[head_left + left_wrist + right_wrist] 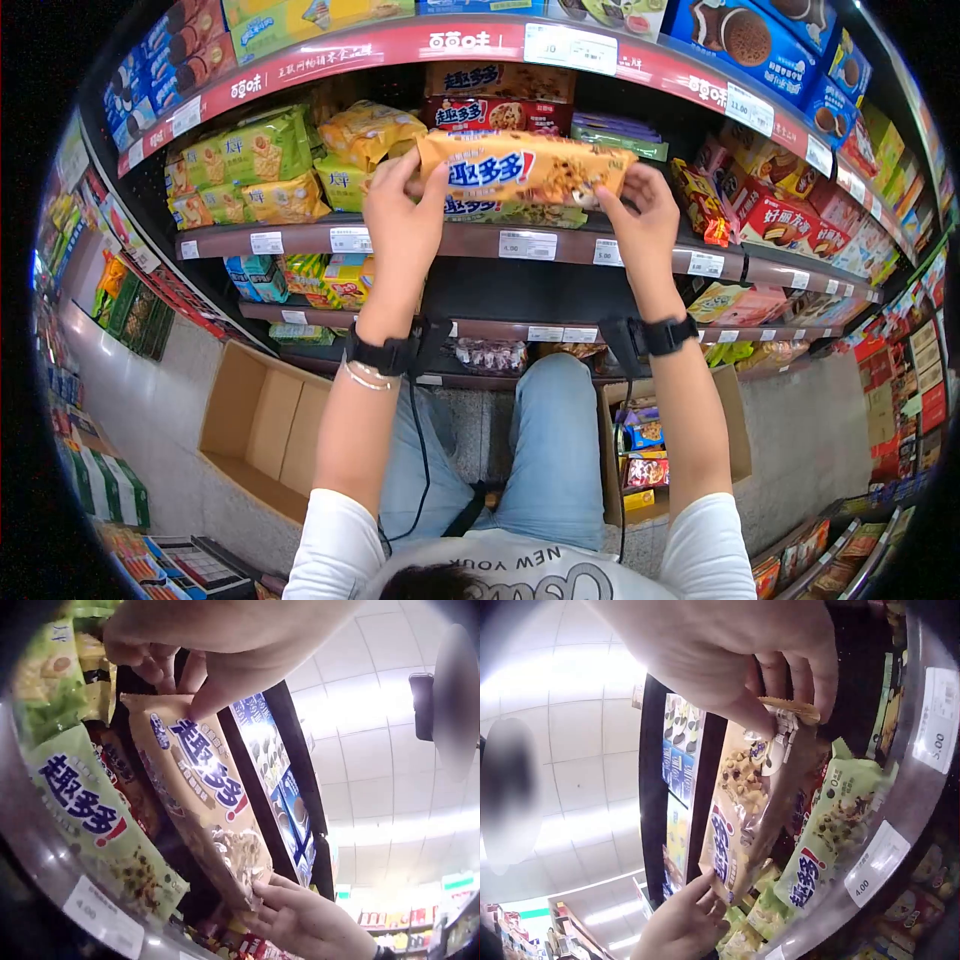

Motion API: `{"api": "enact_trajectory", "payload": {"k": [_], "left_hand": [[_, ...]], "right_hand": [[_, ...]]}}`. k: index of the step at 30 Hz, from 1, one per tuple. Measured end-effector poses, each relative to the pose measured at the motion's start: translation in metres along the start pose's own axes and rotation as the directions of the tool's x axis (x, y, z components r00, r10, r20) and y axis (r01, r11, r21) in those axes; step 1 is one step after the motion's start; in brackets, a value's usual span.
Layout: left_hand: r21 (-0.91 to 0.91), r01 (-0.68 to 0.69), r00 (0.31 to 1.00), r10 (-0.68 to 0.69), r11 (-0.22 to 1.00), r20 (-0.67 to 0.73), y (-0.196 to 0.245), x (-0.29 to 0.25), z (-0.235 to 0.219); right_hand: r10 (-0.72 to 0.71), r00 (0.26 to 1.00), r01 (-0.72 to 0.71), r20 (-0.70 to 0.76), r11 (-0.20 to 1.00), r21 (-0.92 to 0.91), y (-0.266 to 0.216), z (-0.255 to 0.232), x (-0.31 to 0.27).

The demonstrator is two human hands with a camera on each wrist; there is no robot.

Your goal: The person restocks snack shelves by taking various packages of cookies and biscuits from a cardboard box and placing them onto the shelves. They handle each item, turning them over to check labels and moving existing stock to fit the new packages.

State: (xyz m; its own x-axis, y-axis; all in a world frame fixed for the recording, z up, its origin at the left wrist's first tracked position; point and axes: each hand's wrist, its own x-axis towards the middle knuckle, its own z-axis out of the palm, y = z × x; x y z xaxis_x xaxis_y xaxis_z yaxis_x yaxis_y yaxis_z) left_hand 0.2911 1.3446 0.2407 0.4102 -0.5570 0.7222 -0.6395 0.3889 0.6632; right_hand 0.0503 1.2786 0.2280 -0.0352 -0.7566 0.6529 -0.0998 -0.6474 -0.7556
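An orange packet of chocolate chip cookies (530,170) is held level in front of the middle shelf, its printed face toward me. My left hand (400,210) pinches its left end, thumb on the front face. At the other end my right hand (640,205) grips the packet, thumb in front and fingers behind. Behind and below it on the shelf lies a green cookie packet (112,825), also seen in the right wrist view. Red cookie packets (500,115) sit behind, partly hidden by the orange one.
Yellow and green cracker bags (250,155) fill the shelf's left part; red snack boxes (780,215) stand at the right. Price tags line the shelf edge (450,240). An open cardboard box (245,400) stands on the floor at left, another (735,430) holding several packets at right.
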Motion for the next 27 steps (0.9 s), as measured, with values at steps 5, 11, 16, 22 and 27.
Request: {"api": "enact_trajectory", "payload": {"k": [5, 11, 16, 22, 27], "left_hand": [[0.027, 0.035, 0.998, -0.036, 0.999, 0.044, -0.009, 0.015, 0.016], [-0.084, 0.085, 0.995, -0.080, 0.993, 0.067, -0.038, 0.016, 0.035], [-0.057, 0.081, 0.987, -0.072, 0.995, 0.142, -0.042, 0.013, 0.039], [-0.062, 0.008, 0.991, 0.000, 0.998, 0.131, -0.034, 0.013, 0.033], [-0.099, 0.048, 0.996, -0.040, 0.994, 0.080, -0.028, 0.001, 0.032]], "right_hand": [[-0.039, 0.999, 0.037, -0.027, 0.996, -0.079, 0.020, 0.019, 0.030], [-0.080, 0.995, 0.070, -0.051, 0.981, -0.184, 0.033, 0.024, 0.040], [-0.063, 0.998, 0.061, 0.002, 0.958, -0.281, 0.029, 0.024, 0.039], [-0.015, 1.000, 0.022, 0.026, 0.963, -0.270, 0.025, 0.022, 0.037], [-0.021, 1.000, 0.025, 0.016, 0.967, -0.254, 0.029, 0.014, 0.034]]}}
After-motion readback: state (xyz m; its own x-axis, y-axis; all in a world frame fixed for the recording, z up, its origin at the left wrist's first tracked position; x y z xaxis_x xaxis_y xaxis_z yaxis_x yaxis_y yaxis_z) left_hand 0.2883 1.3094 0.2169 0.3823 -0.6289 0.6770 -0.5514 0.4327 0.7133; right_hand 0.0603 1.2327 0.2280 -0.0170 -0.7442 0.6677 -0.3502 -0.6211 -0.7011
